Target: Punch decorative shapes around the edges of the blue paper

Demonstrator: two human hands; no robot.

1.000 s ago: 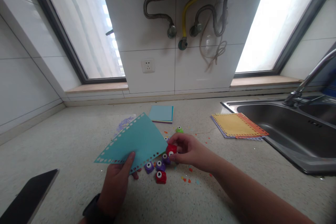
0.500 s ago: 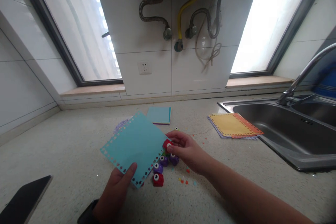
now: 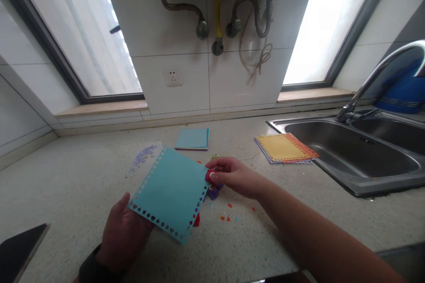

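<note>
A light blue square sheet of paper (image 3: 169, 190) has small shapes punched along its left, lower and right edges. My left hand (image 3: 124, 230) supports its lower left corner, fingers underneath and thumb by the edge. My right hand (image 3: 237, 179) grips a small red craft punch (image 3: 209, 176) at the sheet's upper right edge, with the thumb on its white button. Beneath and beside it are a purple punch (image 3: 213, 192) and a green punch (image 3: 216, 156). Another red punch (image 3: 197, 219) is mostly hidden by the sheet.
Stacked paper (image 3: 191, 138) lies near the wall. Yellow and orange punched sheets (image 3: 277, 148) lie beside the sink (image 3: 352, 150). Purple cut-outs (image 3: 145, 155) are heaped at left, with colored bits (image 3: 226, 218) scattered in front. A flat black object (image 3: 21, 247) occupies the lower left.
My left hand has shifted left along the sheet to its corner, and the sheet has turned. The red punch stays in my right hand. The view has shifted slightly.
</note>
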